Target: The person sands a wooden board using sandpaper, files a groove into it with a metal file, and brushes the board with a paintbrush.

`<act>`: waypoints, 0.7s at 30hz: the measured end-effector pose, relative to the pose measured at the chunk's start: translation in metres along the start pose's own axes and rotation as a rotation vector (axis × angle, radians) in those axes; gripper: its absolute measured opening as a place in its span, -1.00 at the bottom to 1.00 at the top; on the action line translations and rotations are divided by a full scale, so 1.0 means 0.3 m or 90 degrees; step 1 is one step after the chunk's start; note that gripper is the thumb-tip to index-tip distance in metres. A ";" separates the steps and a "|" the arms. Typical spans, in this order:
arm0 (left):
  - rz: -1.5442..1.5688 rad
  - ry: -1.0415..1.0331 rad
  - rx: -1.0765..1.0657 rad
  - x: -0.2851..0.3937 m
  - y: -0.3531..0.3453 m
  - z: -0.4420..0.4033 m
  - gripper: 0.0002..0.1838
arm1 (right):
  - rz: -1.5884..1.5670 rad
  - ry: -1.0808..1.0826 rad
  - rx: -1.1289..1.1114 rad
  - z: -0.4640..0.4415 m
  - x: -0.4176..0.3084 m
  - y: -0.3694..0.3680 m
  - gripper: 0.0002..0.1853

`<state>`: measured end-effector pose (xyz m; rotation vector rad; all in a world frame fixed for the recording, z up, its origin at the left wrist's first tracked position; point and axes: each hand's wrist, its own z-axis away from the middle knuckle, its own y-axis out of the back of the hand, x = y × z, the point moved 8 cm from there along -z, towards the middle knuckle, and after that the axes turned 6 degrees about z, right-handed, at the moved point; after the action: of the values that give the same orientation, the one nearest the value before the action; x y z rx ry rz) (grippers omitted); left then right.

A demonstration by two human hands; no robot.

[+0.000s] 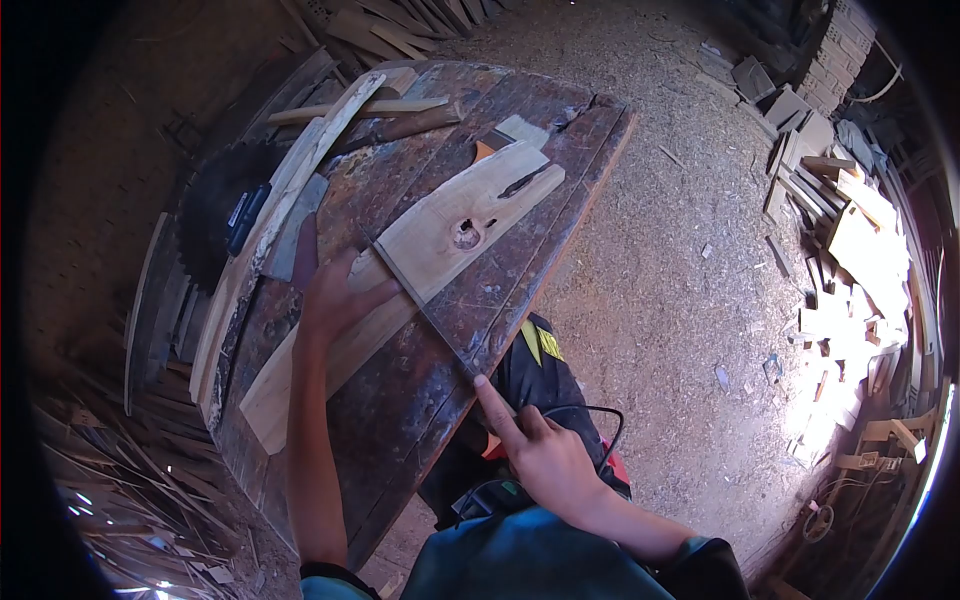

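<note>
A pale wooden board (445,225) with a knot hole and a dark split lies across the worn table (390,420). The thin blade of a handsaw (432,318) crosses it on edge, slanting toward me. My right hand (550,460) is closed around its handle, index finger stretched along the blade; the handle is mostly hidden, with a bit of orange below. On the board, just left of the blade, rests my left hand (335,295) with fingers spread and thumb close to the blade. Part of the board runs under that arm.
A long rough-edged plank (290,190) and a blue-black tool (247,220) lie by a large toothed circular blade (205,215) at left. An orange-handled tool (485,150) is behind the board. Wood scraps (850,270) pile at right; sawdust covers the floor (670,250).
</note>
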<state>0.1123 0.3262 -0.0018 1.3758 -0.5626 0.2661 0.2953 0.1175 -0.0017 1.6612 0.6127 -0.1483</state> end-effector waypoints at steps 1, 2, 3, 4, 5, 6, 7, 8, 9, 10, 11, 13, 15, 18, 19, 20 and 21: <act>-0.005 -0.004 0.006 0.006 0.002 0.002 -0.26 | 0.001 0.002 -0.002 0.001 0.001 -0.003 -0.18; -0.010 -0.009 0.011 0.010 0.004 0.004 -0.25 | -0.002 0.002 0.001 0.001 0.001 -0.003 -0.18; -0.023 -0.005 0.006 0.009 0.001 0.002 -0.24 | -0.004 0.003 0.004 0.001 0.001 -0.003 -0.17; -0.037 -0.002 0.000 0.006 0.000 0.000 -0.23 | -0.007 0.003 0.007 0.001 0.000 -0.003 -0.17; -0.051 0.002 -0.005 0.003 -0.002 -0.001 -0.22 | -0.009 0.004 0.006 0.002 0.001 -0.005 -0.17; -0.053 -0.001 -0.002 0.002 -0.001 -0.002 -0.21 | -0.010 0.005 0.005 0.002 0.002 -0.006 -0.17; -0.055 -0.004 0.000 -0.002 -0.002 -0.003 -0.21 | -0.011 0.005 0.003 0.002 0.002 -0.008 -0.17; -0.056 -0.007 0.003 -0.006 -0.004 -0.003 -0.20 | -0.013 0.005 -0.001 0.003 0.003 -0.009 -0.17; -0.059 -0.035 0.021 -0.002 -0.001 -0.003 -0.22 | -0.015 0.005 -0.005 0.002 0.003 -0.009 -0.17; -0.063 -0.063 0.038 0.002 0.002 -0.002 -0.23 | -0.017 0.005 -0.009 0.002 0.003 -0.010 -0.16; -0.066 -0.090 0.056 0.009 0.007 -0.001 -0.23 | -0.022 0.005 -0.007 0.001 0.004 -0.010 -0.16; -0.122 -0.077 0.063 0.045 0.020 0.012 -0.23 | -0.033 0.005 -0.005 0.000 0.005 -0.010 -0.16; -0.151 -0.070 0.066 0.056 0.022 0.016 -0.24 | -0.036 0.005 0.008 -0.012 0.009 -0.008 -0.15; -0.123 -0.031 0.047 0.040 0.019 0.013 -0.26 | -0.040 0.004 0.002 -0.019 0.013 -0.009 -0.15; -0.090 0.008 0.028 0.034 0.015 0.014 -0.26 | -0.040 0.004 -0.006 -0.016 0.015 -0.010 -0.14; -0.057 0.046 0.010 0.021 0.010 0.015 -0.25 | -0.045 -0.001 -0.017 -0.008 0.019 -0.009 -0.15; -0.065 0.004 0.037 0.031 0.016 0.014 -0.26 | -0.050 -0.005 -0.026 0.004 0.020 -0.005 -0.15</act>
<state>0.1167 0.3217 0.0076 1.4540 -0.4810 0.2060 0.3001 0.1183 -0.0058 1.5974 0.6703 -0.1982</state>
